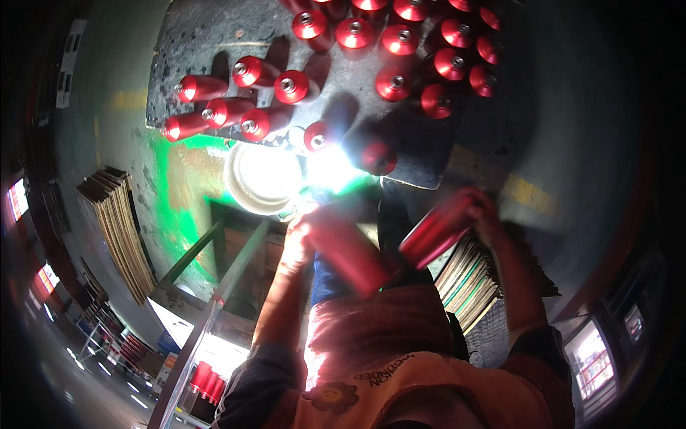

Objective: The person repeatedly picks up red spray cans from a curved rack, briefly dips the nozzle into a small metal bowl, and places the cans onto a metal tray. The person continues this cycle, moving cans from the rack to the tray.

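Left hand [296,239]: closed around a red cylinder [346,250]. Right hand [486,211]: gripping a second red cylinder [437,230] (blurred). Dark slab [200,36] beyond: many red cylinders [400,43] already set down; these two remain in hand.

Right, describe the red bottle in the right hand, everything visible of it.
The red bottle is a smooth cylinder with a glossy, metallic-looking red skin, blurred as if moving. It lies tilted, its lower end toward the person's body and its upper end inside the right hand, whose fingers wrap it, hiding the top. It is held in the air just below the dark work surface, apart from the second red bottle in the left hand. No cap or neck can be made out.
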The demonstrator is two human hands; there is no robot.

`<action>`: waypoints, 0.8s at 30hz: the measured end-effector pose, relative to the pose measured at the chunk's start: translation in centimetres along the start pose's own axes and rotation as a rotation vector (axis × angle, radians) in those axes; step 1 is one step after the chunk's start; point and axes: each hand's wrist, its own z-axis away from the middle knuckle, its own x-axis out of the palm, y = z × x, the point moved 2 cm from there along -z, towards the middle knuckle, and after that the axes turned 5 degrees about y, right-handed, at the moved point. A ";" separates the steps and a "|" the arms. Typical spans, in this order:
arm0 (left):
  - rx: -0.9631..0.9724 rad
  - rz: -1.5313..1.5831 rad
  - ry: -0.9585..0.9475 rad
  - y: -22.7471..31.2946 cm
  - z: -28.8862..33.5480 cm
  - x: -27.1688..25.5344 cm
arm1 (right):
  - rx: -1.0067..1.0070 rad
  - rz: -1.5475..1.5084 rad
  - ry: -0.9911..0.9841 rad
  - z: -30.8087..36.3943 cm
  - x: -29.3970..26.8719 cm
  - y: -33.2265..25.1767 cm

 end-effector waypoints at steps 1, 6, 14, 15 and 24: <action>0.295 -0.657 -0.043 -0.5 1.6 -1.9 | -0.024 -0.019 -0.122 -1.1 3.3 1.4; -0.387 1.171 0.174 -9.3 6.7 -10.0 | 0.412 -0.466 -0.531 -5.9 21.3 8.8; -0.147 1.810 0.055 -19.5 9.3 -20.8 | 0.689 -0.590 -0.809 -10.3 43.8 12.5; -0.141 1.827 0.062 -20.0 9.3 -21.7 | 0.712 -0.525 -0.766 -10.4 45.1 12.5; -0.085 1.868 0.139 -20.6 9.6 -26.8 | 0.753 -0.385 -0.868 -10.7 53.4 12.5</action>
